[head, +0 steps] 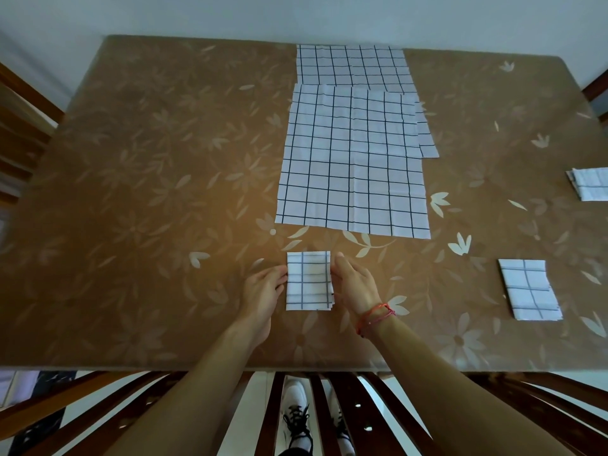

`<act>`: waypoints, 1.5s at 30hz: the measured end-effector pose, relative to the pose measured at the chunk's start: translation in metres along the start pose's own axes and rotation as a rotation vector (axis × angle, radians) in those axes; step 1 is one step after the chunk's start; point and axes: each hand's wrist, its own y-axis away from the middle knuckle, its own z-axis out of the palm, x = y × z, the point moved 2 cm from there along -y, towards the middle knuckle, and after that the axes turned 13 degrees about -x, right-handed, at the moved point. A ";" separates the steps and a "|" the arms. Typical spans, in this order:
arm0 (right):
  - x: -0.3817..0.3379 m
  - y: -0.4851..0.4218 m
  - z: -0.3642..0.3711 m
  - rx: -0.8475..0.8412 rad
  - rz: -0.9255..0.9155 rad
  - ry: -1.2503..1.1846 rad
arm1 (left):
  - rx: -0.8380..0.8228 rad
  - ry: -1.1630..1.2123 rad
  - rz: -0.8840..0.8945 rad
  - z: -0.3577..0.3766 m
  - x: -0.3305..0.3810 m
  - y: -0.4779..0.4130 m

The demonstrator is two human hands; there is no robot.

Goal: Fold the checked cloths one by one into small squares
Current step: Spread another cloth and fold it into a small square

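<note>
A small folded checked cloth (308, 280) lies near the table's front edge. My left hand (263, 291) touches its left edge with fingertips. My right hand (355, 284), with a red string bracelet on the wrist, rests against its right edge, fingers nearly straight. Beyond it a large unfolded checked cloth (353, 162) lies flat mid-table, overlapping another flat checked cloth (352, 64) at the far edge. A folded square (529, 289) sits to the right, and another folded cloth (590, 184) lies at the right border.
The table (148, 192) carries a brown floral cover. A wooden chair back (329, 413) stands at the near edge below my arms, and other chairs (23, 126) flank the left and right sides. A pale wall runs behind.
</note>
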 end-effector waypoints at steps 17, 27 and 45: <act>-0.016 0.001 -0.036 -0.008 -0.067 0.184 | -0.018 -0.521 0.216 0.007 0.034 -0.003; -0.047 0.003 -0.097 0.074 -0.101 0.578 | -0.091 -1.190 0.468 0.038 0.061 -0.036; -0.027 -0.034 -0.160 -0.007 -0.042 1.355 | -0.042 -1.559 0.191 0.052 0.046 -0.093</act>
